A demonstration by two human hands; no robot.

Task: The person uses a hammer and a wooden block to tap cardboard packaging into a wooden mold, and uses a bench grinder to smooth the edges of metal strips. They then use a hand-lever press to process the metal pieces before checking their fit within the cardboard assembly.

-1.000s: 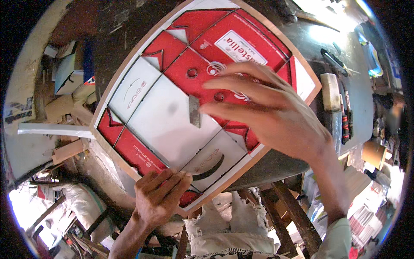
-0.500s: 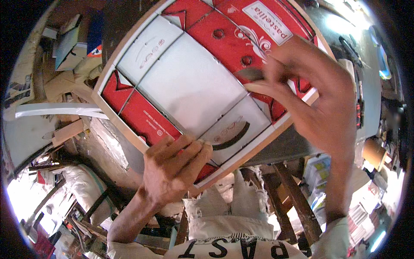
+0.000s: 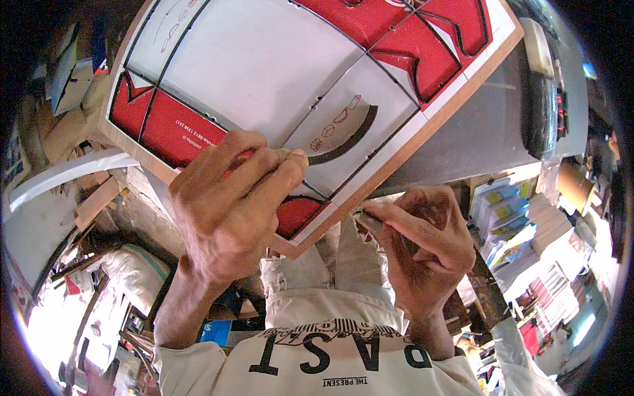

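A wooden-edged board (image 3: 257, 79) with a red and white printed carton layout and raised dark lines fills the upper middle, tilted. My left hand (image 3: 231, 204) lies over its near left part, fingers curled and tips pinched together; anything between them is too small to make out. Close to those fingertips, a curved black strip (image 3: 351, 146) lies on a white panel. My right hand (image 3: 429, 244) is closed just off the board's near edge, in front of my trousers. Between its thumb and finger is a small flat grey piece (image 3: 368, 223).
Beneath the board is a dark grey work surface (image 3: 456, 152). Stacks of paper (image 3: 508, 224) stand at the right, and a white sack (image 3: 132, 280) lies at the lower left. A pale curved strip (image 3: 72, 171) sticks out on the left.
My right hand has drawn back from the red panel to below the near edge, carrying the grey piece. The board appears larger and shifted up and left; my left hand remains on it.
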